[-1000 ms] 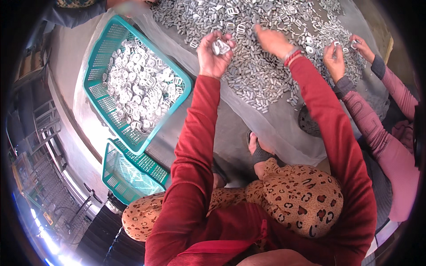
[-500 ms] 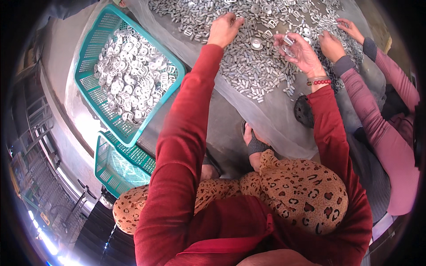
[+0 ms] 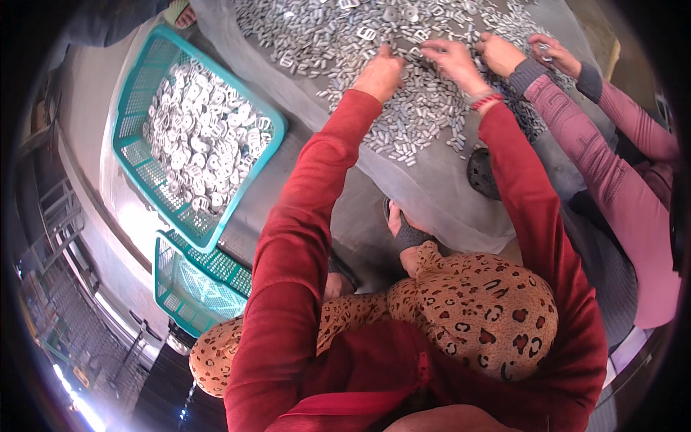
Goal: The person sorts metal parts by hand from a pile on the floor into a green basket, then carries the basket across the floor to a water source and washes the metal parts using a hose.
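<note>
My left hand (image 3: 383,75) is closed low over a spread of small grey metal pellets (image 3: 425,126), its fingers curled down and their tips hidden. What they hold, if anything, I cannot make out. Close beside it, my right hand (image 3: 453,63) reaches leftward over the same heap, palm down. Its fingers are smeared by motion, and a small metal piece (image 3: 413,52) shows near their tips. Pale slotted buckles (image 3: 366,34) and round discs with a centre hole (image 3: 411,13) lie scattered among the pellets beyond my hands.
A teal plastic basket (image 3: 124,137) full of discs and buckles stands at left, above another teal basket (image 3: 162,281). Translucent sheeting (image 3: 432,194) lies under the heap. At right a co-worker's two hands (image 3: 502,54) work over the pellets. A dark shoe (image 3: 484,174) sits by the sheet.
My right hand has moved left and turned palm down; the buckle and disc it held no longer show in it. My left hand has shifted slightly right and nearer. The view has shifted a little.
</note>
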Tool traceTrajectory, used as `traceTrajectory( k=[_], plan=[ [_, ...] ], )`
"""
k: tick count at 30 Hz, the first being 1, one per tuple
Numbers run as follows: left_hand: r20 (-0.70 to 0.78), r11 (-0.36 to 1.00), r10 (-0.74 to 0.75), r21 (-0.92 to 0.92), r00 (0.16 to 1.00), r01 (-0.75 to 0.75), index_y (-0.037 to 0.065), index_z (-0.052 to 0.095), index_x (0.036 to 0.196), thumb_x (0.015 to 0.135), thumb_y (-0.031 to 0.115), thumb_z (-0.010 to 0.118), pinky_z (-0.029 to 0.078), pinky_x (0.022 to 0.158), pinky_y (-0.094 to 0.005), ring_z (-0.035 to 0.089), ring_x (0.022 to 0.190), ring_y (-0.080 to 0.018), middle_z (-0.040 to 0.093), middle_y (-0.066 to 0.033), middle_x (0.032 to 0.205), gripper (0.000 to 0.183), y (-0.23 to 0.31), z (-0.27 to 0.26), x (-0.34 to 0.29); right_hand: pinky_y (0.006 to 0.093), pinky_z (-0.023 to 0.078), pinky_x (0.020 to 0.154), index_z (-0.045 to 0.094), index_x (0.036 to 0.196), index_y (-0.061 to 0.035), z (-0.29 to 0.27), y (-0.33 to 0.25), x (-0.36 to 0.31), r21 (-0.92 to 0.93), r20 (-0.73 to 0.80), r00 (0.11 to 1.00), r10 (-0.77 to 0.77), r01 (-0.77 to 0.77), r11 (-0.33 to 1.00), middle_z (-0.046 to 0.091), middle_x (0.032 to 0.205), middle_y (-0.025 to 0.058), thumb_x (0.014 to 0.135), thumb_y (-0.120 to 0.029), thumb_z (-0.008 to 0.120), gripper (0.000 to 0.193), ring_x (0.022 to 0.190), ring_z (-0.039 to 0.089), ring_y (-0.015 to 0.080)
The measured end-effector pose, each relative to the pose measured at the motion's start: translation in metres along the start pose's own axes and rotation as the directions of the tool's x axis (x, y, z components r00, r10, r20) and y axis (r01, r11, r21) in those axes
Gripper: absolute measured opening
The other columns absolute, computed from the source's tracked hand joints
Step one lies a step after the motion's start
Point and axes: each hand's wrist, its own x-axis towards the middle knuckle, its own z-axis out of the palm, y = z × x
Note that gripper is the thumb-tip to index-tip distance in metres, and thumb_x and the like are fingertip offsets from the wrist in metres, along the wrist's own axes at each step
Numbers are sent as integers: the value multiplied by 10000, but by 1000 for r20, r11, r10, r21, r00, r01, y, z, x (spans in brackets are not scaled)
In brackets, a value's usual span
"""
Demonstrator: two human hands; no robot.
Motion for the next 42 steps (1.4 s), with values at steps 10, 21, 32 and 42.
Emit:
traceTrajectory(
  k=[10,21,32,42],
  plan=[
    [183,-134,-321,-980,929,147,42,548,1003,834,246,555,412,459,-219,504,788,-114,542,-64,888,265,17,-76,-37,423,456,690,578,859,-45,7,10,-2,-605,-50,936,-349,250,756,603,874,156,714,-231,645,245,858,576,337],
    [200,-442,-233,-893,952,79,54,466,1147,756,95,500,514,503,-276,589,810,-290,552,-147,979,394,12,-71,4,233,360,492,454,704,-77,-11,1,-25,382,40,996,-81,60,922,543,757,27,743,-169,551,140,560,463,122],
    [-231,979,-189,26,954,200,26,596,864,724,205,663,496,614,-418,598,734,-295,559,-168,868,237,3,-22,50,410,476,665,585,942,-13,-12,0,23,-569,-270,845,-461,246,784,616,835,192,767,-171,612,238,782,600,346],
    [88,-129,-467,-991,880,30,22,474,773,762,11,472,446,438,-295,577,719,-224,535,-124,802,16,0,-58,6,206,394,516,495,777,-63,-16,16,11,476,106,987,-119,54,878,511,691,-13,787,-120,597,118,617,512,76]
  ],
)
